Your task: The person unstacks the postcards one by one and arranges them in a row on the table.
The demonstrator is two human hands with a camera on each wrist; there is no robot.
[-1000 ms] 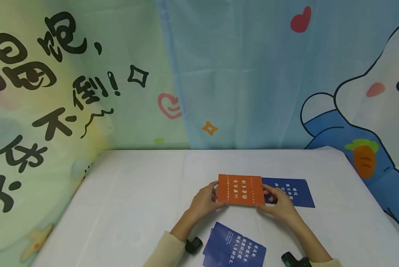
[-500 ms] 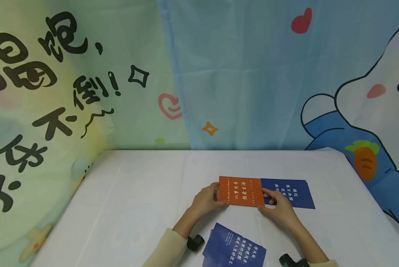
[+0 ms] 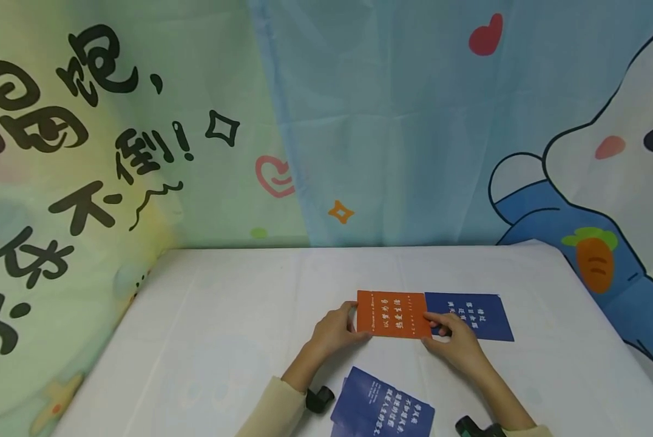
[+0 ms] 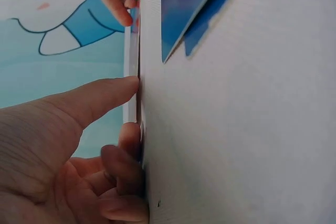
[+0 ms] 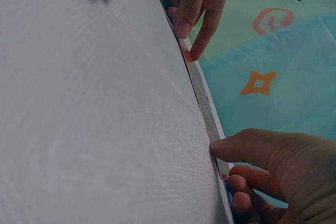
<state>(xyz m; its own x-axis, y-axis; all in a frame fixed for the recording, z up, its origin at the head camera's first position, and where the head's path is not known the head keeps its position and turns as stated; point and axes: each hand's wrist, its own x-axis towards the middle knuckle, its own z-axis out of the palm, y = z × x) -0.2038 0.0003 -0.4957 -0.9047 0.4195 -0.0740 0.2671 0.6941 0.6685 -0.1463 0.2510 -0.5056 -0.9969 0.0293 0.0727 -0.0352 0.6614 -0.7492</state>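
An orange card (image 3: 394,314) with white lettering lies between my two hands at the right of the table. At its left end my left hand (image 3: 332,331) grips it, thumb on the near corner and fingers at the left edge. On the opposite end my right hand (image 3: 457,343) pinches it, thumb at the near corner and fingers at the right edge. A blue card (image 3: 490,318) lies just right of it, partly behind the right hand. Seen low in the wrist views, left thumb (image 4: 113,95) and right thumb (image 5: 236,148) touch the card's edge, close to the tabletop.
Nearer to me are overlapping blue cards (image 3: 383,403), lying at a slant and cut off by the frame's bottom. A white cloth covers the table (image 3: 223,315). Behind it hangs a printed backdrop (image 3: 392,133). Each wrist carries a black camera (image 3: 320,399).
The orange card has settled a little lower, and its right edge now meets the blue card's left edge more evenly. Both hands keep their hold on it. The head view has shifted slightly.
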